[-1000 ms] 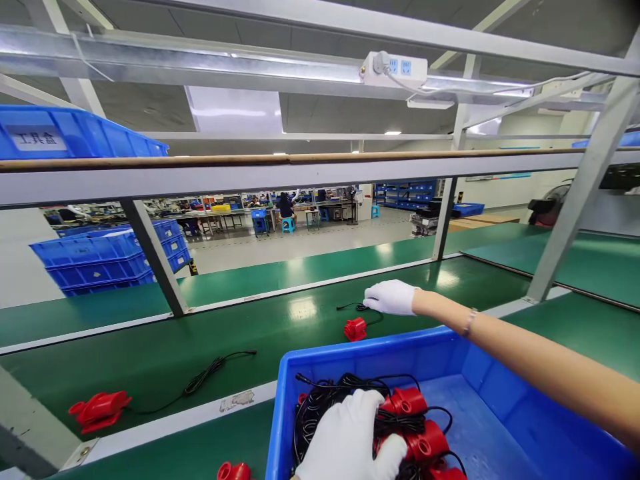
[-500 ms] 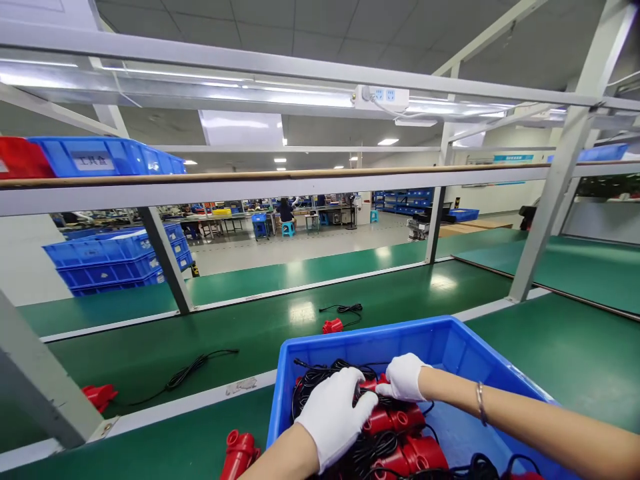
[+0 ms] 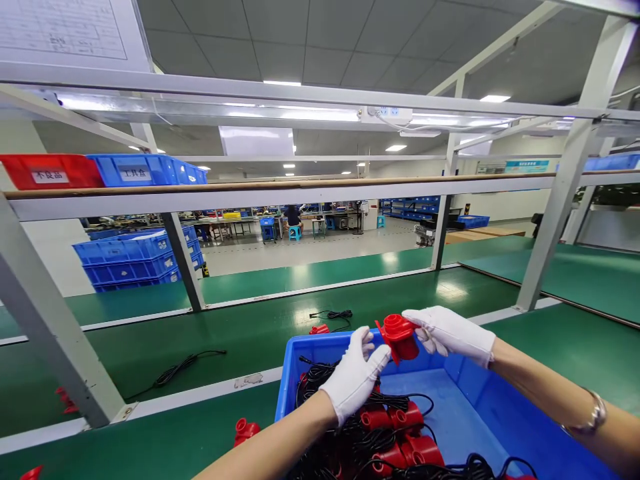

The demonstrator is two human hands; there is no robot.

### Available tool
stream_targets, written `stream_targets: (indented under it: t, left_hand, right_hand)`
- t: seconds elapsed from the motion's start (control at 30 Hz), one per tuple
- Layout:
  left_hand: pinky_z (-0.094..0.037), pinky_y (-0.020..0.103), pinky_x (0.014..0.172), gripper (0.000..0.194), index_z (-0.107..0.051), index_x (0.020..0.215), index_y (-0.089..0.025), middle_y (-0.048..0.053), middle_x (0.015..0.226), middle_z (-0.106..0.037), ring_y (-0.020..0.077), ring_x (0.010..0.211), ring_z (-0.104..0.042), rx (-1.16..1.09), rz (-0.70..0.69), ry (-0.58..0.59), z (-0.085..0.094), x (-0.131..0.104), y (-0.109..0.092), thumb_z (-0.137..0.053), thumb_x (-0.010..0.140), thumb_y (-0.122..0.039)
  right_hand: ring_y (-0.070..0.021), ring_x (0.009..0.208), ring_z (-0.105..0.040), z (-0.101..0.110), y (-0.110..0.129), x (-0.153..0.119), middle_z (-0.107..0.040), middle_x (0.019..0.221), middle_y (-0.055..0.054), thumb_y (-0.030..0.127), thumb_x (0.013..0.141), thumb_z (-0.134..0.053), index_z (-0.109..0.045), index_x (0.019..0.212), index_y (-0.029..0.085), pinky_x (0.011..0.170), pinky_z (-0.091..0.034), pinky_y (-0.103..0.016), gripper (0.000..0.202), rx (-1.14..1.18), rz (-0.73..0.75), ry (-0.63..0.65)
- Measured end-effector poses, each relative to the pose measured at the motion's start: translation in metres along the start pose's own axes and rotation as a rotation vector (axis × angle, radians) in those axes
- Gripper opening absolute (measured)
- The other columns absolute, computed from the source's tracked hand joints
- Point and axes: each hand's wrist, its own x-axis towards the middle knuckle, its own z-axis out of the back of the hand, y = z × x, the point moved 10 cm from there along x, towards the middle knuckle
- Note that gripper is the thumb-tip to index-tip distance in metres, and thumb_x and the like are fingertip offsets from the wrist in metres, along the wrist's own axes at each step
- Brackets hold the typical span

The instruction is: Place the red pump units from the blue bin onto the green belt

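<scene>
A red plastic fitting (image 3: 399,338) is held up over the far side of a blue bin (image 3: 480,407). My right hand (image 3: 445,333), in a white glove, pinches its right side. My left hand (image 3: 356,373), also gloved, is just left of the fitting with thumb and fingers apart; its thumb tip comes close to the part, and whether it touches cannot be made out. Below, the bin's left half holds several red fittings (image 3: 407,415) and coiled black cables (image 3: 383,437).
A red fitting (image 3: 245,430) lies left of the bin. Behind it, a black cable (image 3: 180,370) and another cable (image 3: 340,314) lie on the green surface (image 3: 260,340). Metal posts (image 3: 183,260) rise from the bench. Blue crates (image 3: 135,260) are stacked at left.
My right hand has risen out of the bin with a red fitting. My left hand has lifted a little from the pile and opened beside it. The view has shifted slightly.
</scene>
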Motion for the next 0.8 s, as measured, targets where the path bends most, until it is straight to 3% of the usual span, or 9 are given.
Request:
stream_targets:
  t: [0.07,0.13,0.23,0.33,0.4,0.53,0.63,0.73,0.8]
  left_hand:
    - [-0.041,0.040,0.102,0.068,-0.045,0.131,-0.014,0.017,0.133,-0.055,0.0250,0.117,-0.054,-0.206,-0.045,-0.039,-0.011,0.008,-0.011,-0.052,0.086,-0.064]
    - [-0.048,0.037,0.089,0.065,-0.058,0.109,-0.013,0.012,0.106,-0.068,0.0233,0.098,-0.063,-0.465,0.041,-0.028,-0.026,0.017,-0.004,-0.043,0.086,-0.072]
    - [-0.050,0.030,0.056,0.073,-0.061,0.077,-0.012,0.008,0.068,-0.065,0.0205,0.063,-0.064,-0.848,0.213,0.155,-0.055,0.023,0.011,-0.033,0.082,-0.080]
    - [-0.040,0.025,0.037,0.077,-0.064,0.085,-0.010,0.007,0.061,-0.062,0.0176,0.044,-0.058,-0.989,0.196,0.308,-0.060,0.018,0.008,-0.031,0.082,-0.079]
    - [-0.038,0.026,0.035,0.078,-0.065,0.092,-0.009,0.006,0.061,-0.063,0.0179,0.041,-0.057,-0.993,0.183,0.339,-0.056,0.012,0.007,-0.029,0.084,-0.078]
    - [-0.042,0.026,0.046,0.075,-0.064,0.087,-0.009,0.006,0.059,-0.060,0.0154,0.046,-0.054,-0.969,0.131,0.349,-0.049,0.003,-0.005,-0.028,0.085,-0.076]
    - [-0.044,0.027,0.063,0.066,-0.061,0.085,-0.012,0.004,0.068,-0.058,0.0143,0.061,-0.054,-0.786,-0.016,0.192,-0.031,0.001,-0.020,-0.030,0.090,-0.070]
    - [-0.043,0.028,0.077,0.051,-0.056,0.094,-0.015,0.004,0.085,-0.055,0.0151,0.078,-0.052,-0.406,-0.240,-0.026,-0.006,-0.009,-0.041,-0.035,0.095,-0.061]
    - [-0.043,0.031,0.082,0.047,-0.051,0.104,-0.018,0.004,0.094,-0.053,0.0165,0.084,-0.051,-0.177,-0.379,-0.103,0.001,-0.019,-0.054,-0.039,0.093,-0.062]
  right_hand:
    - [-0.0084,0.039,-0.046,-0.004,0.016,-0.016,-0.058,0.054,-0.004,0.069,0.093,-0.017,-0.048,0.063,0.017,0.039,-0.035,-0.019,0.067,0.166,0.007,-0.006]
    - [-0.0089,0.039,-0.046,-0.011,0.033,-0.031,-0.058,0.054,-0.003,0.072,0.091,-0.028,-0.052,0.066,0.016,0.039,-0.035,-0.019,0.066,0.366,0.076,-0.014]
    - [-0.0103,0.047,-0.052,-0.014,0.051,-0.051,-0.060,0.060,-0.002,0.069,0.092,-0.037,-0.057,0.073,0.016,0.047,-0.042,-0.020,0.059,0.510,0.249,-0.062]
    - [-0.0103,0.055,-0.052,-0.017,0.051,-0.063,-0.058,0.066,0.000,0.064,0.095,-0.038,-0.058,0.075,0.018,0.051,-0.043,-0.020,0.054,0.499,0.314,-0.069]
    - [-0.0100,0.056,-0.050,-0.020,0.051,-0.068,-0.056,0.067,0.000,0.062,0.097,-0.037,-0.056,0.073,0.018,0.051,-0.041,-0.019,0.053,0.468,0.329,-0.054]
    - [-0.0104,0.060,-0.049,-0.017,0.057,-0.076,-0.053,0.066,0.000,0.058,0.099,-0.035,-0.053,0.067,0.018,0.059,-0.043,-0.020,0.053,0.398,0.397,-0.090]
    - [-0.0111,0.060,-0.048,-0.019,0.059,-0.079,-0.054,0.067,0.000,0.059,0.099,-0.030,-0.055,0.071,0.020,0.059,-0.042,-0.021,0.054,0.388,0.444,-0.092]
    - [-0.0115,0.057,-0.047,-0.030,0.054,-0.078,-0.056,0.067,0.001,0.062,0.098,-0.028,-0.052,0.075,0.021,0.056,-0.041,-0.022,0.053,0.388,0.411,-0.035]
    - [-0.0122,0.058,-0.048,-0.035,0.051,-0.077,-0.057,0.068,0.001,0.064,0.096,-0.032,-0.050,0.075,0.021,0.057,-0.040,-0.023,0.052,0.306,0.366,-0.042]
